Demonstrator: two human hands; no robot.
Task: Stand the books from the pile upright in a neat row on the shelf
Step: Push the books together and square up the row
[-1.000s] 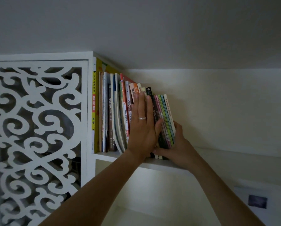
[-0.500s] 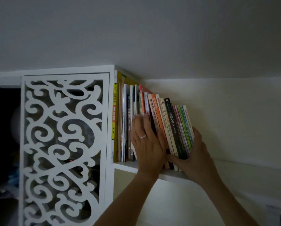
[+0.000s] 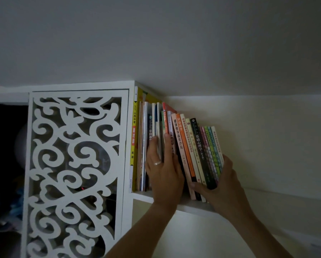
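A row of books (image 3: 185, 146) stands on the white shelf (image 3: 191, 207), just under the ceiling. The left ones, starting with a tall yellow book (image 3: 134, 138), are upright against the cabinet side. The right ones, from the orange spine to the green ones, lean left. My left hand (image 3: 163, 172) lies flat on the spines in the middle, fingers straight and pointing up, a ring on one finger. My right hand (image 3: 224, 185) wraps round the right end of the row, with its thumb across the bottoms of the spines and its fingers on the outer cover.
A white fretwork cabinet door (image 3: 75, 164) stands left of the books, with a dark opening (image 3: 5, 164) beyond it. The shelf runs on to the right along the pale wall (image 3: 277, 146). The ceiling is close above the tallest books.
My left hand has slid down and to the left on the spines, uncovering the orange and cream ones. My right hand stays at the row's right end. The view has shifted.
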